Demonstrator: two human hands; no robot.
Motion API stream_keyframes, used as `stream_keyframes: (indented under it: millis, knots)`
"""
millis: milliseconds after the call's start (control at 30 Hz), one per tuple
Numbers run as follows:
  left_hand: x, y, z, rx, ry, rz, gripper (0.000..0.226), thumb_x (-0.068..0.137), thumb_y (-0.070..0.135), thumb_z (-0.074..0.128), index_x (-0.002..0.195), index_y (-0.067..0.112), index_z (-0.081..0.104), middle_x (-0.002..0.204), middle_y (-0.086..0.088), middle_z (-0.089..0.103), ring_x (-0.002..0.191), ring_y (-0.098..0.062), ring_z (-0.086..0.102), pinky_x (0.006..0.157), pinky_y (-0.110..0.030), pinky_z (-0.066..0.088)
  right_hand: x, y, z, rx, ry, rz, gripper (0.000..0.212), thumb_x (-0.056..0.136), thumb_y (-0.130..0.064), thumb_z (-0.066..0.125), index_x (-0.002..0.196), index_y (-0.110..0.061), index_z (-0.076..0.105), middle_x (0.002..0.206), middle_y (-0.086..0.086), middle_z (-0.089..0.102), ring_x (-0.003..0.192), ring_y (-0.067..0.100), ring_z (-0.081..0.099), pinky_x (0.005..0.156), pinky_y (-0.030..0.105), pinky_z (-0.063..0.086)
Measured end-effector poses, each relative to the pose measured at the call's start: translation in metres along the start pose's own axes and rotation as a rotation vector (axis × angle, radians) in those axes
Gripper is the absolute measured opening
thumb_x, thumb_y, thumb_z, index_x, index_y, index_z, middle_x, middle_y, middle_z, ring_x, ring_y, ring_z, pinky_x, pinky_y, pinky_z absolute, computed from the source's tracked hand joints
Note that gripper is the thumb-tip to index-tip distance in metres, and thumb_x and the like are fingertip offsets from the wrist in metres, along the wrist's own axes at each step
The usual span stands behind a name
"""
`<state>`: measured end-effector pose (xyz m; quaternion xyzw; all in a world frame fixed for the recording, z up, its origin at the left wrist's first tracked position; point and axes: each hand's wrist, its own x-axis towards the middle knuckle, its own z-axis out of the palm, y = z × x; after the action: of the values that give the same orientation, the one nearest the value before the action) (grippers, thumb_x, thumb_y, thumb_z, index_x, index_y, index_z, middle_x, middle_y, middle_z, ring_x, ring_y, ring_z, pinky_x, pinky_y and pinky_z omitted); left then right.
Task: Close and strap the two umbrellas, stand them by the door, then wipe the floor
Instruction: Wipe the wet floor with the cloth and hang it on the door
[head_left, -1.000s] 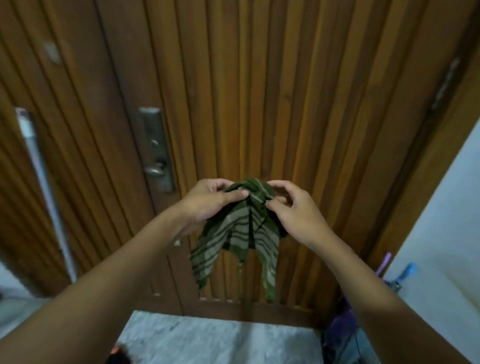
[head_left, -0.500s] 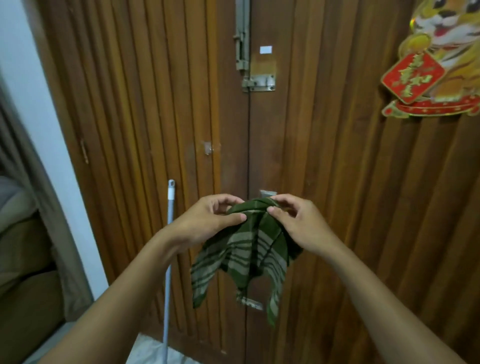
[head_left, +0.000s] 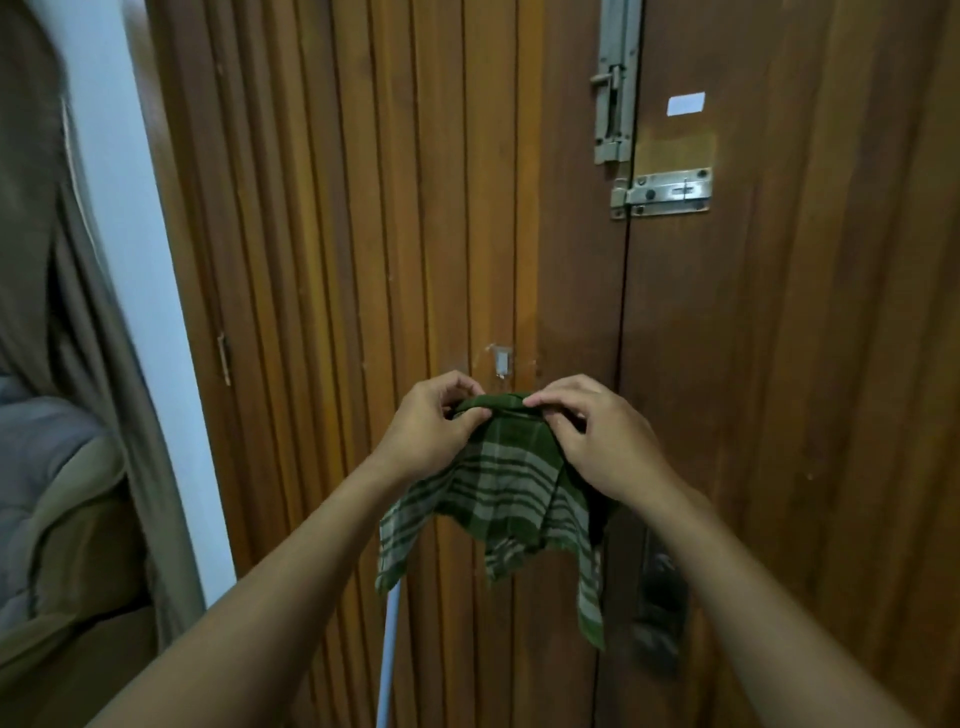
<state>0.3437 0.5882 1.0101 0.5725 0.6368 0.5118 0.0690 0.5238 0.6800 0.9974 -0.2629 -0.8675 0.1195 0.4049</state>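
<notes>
A green checked cloth (head_left: 498, 493) hangs from both my hands in front of the wooden door (head_left: 363, 208). My left hand (head_left: 431, 431) pinches its top edge on the left, and my right hand (head_left: 597, 441) pinches the top edge on the right. The held edge sits just below a small clear hook (head_left: 501, 360) stuck on the door. The cloth's corners dangle loose below my wrists. No umbrella is in view.
A pale blue pole (head_left: 389, 654) leans against the door below the cloth. A metal bolt (head_left: 615, 83) and hasp (head_left: 665, 193) sit high on the door; the handle (head_left: 662, 608) is low right. A curtain (head_left: 78, 364) and sofa (head_left: 57, 519) are at the left.
My view has swung up and left from the door's lower right to its middle seam. Both hands have carried the cloth up, close under the small hook.
</notes>
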Motion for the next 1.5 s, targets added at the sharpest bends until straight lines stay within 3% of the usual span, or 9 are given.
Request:
stream_keyframes:
  millis: [167,300,433,600,967,1067,1200,1400,1500]
  knots:
    - [0.072,-0.044,0.015,0.044,0.130,0.090,0.005,0.090,0.018,0.065,0.090,0.023,0.064,0.086,0.010,0.069,0.079,-0.001,0.065,0.062,-0.014,0.054,0.061,0.024,0.040,-0.130,0.078,0.044,0.030,0.100,-0.027,0.051,0.120,-0.043,0.066,0.115,-0.020,0.054,0.079,0.004,0.058,0.059,0.018,0.045]
    - [0.110,-0.073,0.025,0.015,0.208,0.153,0.005,0.090,0.018,0.065,0.092,0.023,0.066,0.089,0.010,0.065,0.082,0.000,0.062,0.068,-0.009,0.050,0.093,0.022,0.064,-0.327,0.189,0.055,0.032,0.097,-0.027,0.055,0.125,-0.039,0.065,0.122,-0.011,0.055,0.083,0.013,0.062,0.076,0.031,0.051]
    - [0.118,-0.106,0.040,0.083,0.174,0.142,0.006,0.087,0.028,0.069,0.094,0.028,0.070,0.089,0.012,0.056,0.078,0.001,0.055,0.066,-0.005,0.041,0.089,0.034,0.090,-0.483,0.261,0.070,0.030,0.091,-0.026,0.064,0.120,-0.033,0.071,0.116,-0.006,0.062,0.069,0.018,0.065,0.064,0.033,0.053]
    - [0.107,-0.130,0.041,-0.203,0.024,0.161,0.025,0.088,0.032,0.069,0.108,0.020,0.075,0.100,0.013,0.074,0.093,0.002,0.068,0.083,-0.022,0.056,0.064,0.039,0.119,-0.515,0.377,0.113,0.031,0.094,-0.025,0.061,0.123,-0.029,0.069,0.117,-0.006,0.065,0.092,0.015,0.065,0.070,0.032,0.050]
    - [0.095,-0.191,-0.028,-0.301,-0.372,-0.002,0.015,0.090,0.027,0.068,0.104,0.024,0.072,0.093,0.000,0.077,0.084,-0.009,0.072,0.065,-0.015,0.051,0.017,-0.002,0.184,-0.459,0.515,0.221,0.030,0.091,-0.026,0.062,0.121,-0.025,0.068,0.118,-0.001,0.056,0.111,0.018,0.052,0.093,0.037,0.041]
    - [0.075,-0.243,-0.038,-0.254,-0.204,-0.098,0.009,0.089,0.020,0.069,0.096,0.015,0.073,0.089,-0.005,0.075,0.076,-0.010,0.068,0.074,-0.027,0.054,-0.004,-0.016,0.233,-0.358,0.367,0.220,0.026,0.090,-0.027,0.060,0.115,-0.025,0.069,0.108,-0.004,0.058,0.102,0.014,0.057,0.087,0.033,0.043]
    - [0.047,-0.303,-0.027,-0.154,-0.099,-0.258,0.024,0.086,0.020,0.072,0.108,0.013,0.065,0.074,0.002,0.059,0.059,0.004,0.055,0.062,-0.013,0.045,-0.019,-0.008,0.303,-0.015,0.033,0.556,0.021,0.092,-0.033,0.059,0.110,-0.031,0.067,0.105,-0.011,0.057,0.092,0.007,0.057,0.084,0.031,0.051]
    - [0.020,-0.367,0.007,-0.173,-0.388,-0.429,0.059,0.080,0.038,0.074,0.129,0.013,0.055,0.099,-0.003,0.065,0.084,-0.018,0.062,0.082,-0.033,0.053,-0.036,0.016,0.383,0.200,-0.297,0.859,0.041,0.095,-0.024,0.064,0.134,-0.014,0.056,0.130,0.001,0.056,0.117,0.021,0.059,0.097,0.031,0.047]
    - [0.017,-0.383,0.016,-0.136,-0.498,-0.332,0.039,0.092,0.034,0.064,0.126,0.018,0.054,0.102,0.007,0.065,0.087,-0.013,0.064,0.073,-0.021,0.052,-0.035,0.026,0.402,0.217,-0.389,0.814,0.053,0.095,-0.019,0.063,0.144,-0.010,0.045,0.133,0.001,0.052,0.128,0.023,0.052,0.094,0.024,0.043]
